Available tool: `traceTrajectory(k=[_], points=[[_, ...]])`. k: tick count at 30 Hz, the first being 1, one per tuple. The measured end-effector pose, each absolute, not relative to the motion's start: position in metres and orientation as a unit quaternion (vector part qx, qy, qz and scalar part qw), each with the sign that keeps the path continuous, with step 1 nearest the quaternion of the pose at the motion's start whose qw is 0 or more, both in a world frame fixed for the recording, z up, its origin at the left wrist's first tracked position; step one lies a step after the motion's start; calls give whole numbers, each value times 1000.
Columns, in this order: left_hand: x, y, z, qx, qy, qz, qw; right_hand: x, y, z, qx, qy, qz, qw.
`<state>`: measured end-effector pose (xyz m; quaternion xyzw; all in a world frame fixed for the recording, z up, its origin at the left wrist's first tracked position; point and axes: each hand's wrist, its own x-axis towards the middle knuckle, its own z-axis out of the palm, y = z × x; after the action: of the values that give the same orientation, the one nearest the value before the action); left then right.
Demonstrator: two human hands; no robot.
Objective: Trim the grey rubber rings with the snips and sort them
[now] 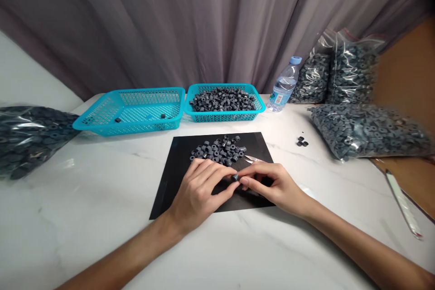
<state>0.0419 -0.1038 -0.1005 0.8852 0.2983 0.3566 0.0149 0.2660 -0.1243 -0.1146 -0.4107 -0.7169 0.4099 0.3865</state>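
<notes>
My left hand (200,188) pinches a small dark grey cylindrical piece (235,177) between thumb and index finger, above the black mat (166,190). Fingertips of my right hand (272,183) meet the same piece from the other side, so both hands are closed on it. Just beyond the fingers lies a loose pile of similar short grey cylinders (217,150), many with a hole in the end. A pointed metal tool (253,159) shows two bright tips behind my right hand; its rest is hidden.
Behind the mat stand a turquoise basket (136,130) with a few pieces and another turquoise basket (224,117) heaped with them. A water bottle (283,86), a filled clear bag (367,131), a left-hand bag (34,138), several stray pieces (301,142) and a white-handled tool (403,204) surround the workspace.
</notes>
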Motion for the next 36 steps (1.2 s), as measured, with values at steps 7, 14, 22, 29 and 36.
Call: traceTrajectory(k=[7, 14, 22, 29, 36], points=[[42, -103, -102, 893, 285, 348, 32, 263, -124, -115, -421, -719, 392, 390], [43, -104, -101, 897, 288, 334, 21, 264, -124, -116, -435, -703, 420, 374], [42, -104, -103, 898, 290, 329, 30, 264, -123, -115, -430, -712, 422, 360], [42, -107, -102, 897, 277, 344, 19, 265, -123, -119, -426, -717, 424, 352], [43, -107, -100, 895, 278, 349, 18, 265, -123, -117, -432, -718, 425, 343]])
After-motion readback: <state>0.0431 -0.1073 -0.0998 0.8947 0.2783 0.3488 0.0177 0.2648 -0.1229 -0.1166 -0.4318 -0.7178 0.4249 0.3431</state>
